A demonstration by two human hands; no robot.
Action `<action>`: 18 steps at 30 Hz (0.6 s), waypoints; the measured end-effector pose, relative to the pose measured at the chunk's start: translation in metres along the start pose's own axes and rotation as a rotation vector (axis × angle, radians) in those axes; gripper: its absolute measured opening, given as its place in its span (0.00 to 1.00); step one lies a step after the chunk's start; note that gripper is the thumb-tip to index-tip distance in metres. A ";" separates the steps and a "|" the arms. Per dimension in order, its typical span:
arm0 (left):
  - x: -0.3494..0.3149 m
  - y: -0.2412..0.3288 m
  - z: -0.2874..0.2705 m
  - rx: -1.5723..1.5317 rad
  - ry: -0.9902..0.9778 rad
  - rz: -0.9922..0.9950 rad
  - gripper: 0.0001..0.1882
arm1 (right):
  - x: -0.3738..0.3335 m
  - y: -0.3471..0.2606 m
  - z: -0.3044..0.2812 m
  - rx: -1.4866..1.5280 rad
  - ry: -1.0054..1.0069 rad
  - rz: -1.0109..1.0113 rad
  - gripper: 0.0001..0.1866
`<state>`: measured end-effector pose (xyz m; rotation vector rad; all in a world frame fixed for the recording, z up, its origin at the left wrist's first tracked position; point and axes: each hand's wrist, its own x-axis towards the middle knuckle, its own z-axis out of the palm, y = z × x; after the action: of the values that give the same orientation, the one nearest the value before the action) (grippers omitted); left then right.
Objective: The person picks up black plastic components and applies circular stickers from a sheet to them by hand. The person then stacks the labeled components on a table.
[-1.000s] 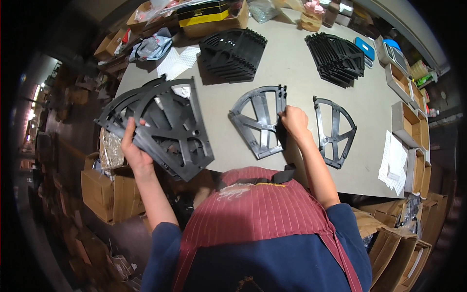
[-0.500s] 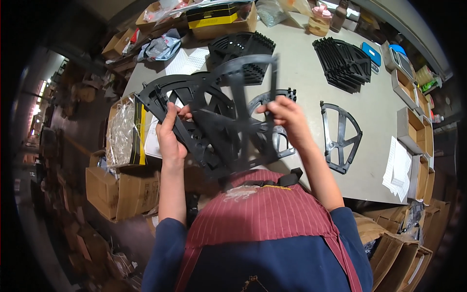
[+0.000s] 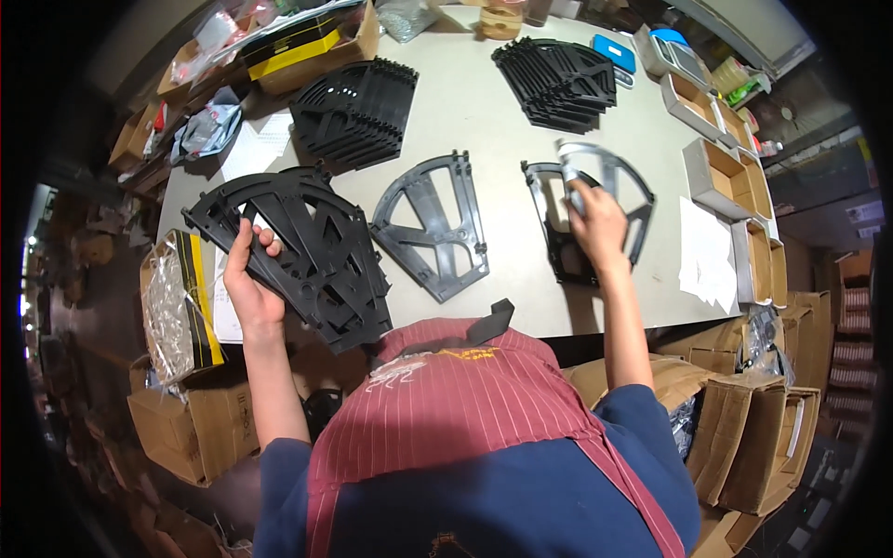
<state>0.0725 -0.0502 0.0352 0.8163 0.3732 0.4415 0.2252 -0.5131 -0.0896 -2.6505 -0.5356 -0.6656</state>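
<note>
My left hand [image 3: 253,296] grips the edge of a loose bundle of black fan-shaped plastic frames [image 3: 296,228], held upright at the table's near left. Its thumb and some fingertips show; the other fingers are behind the bundle. Over the right part of the table, my right hand [image 3: 600,223] is closed on one fan-shaped frame [image 3: 609,156], slightly blurred and shiny along its curved rim. Beneath it lies another black frame [image 3: 539,191], partly covered. A single fan-shaped frame [image 3: 433,219] lies flat between my two hands.
Two overlapping rows of black frames, one at far left [image 3: 358,116] and one at far right [image 3: 558,84], lie on the grey table [image 3: 465,121]. Small open cardboard boxes [image 3: 716,177] and paper sheets [image 3: 702,265] line the right edge. A plastic-filled carton [image 3: 172,307] stands at left.
My right hand has carried a frame away from the left-hand bundle, rightward to above the frame on the table. The view has shifted to the right. My left hand keeps its hold.
</note>
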 end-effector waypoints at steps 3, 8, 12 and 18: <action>0.005 -0.009 0.024 -0.010 -0.050 -0.037 0.08 | -0.018 -0.002 0.035 -0.049 -0.172 -0.015 0.15; 0.005 -0.025 0.049 0.020 -0.100 -0.108 0.12 | -0.009 -0.035 0.031 0.010 -0.018 -0.027 0.13; 0.006 -0.047 0.061 0.036 -0.184 -0.166 0.15 | 0.014 -0.097 0.025 0.766 -0.142 0.162 0.16; -0.004 -0.059 0.074 0.131 -0.158 -0.183 0.21 | 0.020 -0.152 0.022 1.037 -0.390 0.417 0.16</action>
<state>0.1183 -0.1327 0.0370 0.9287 0.3289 0.1815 0.1838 -0.3671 -0.0608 -1.7753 -0.2775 0.2399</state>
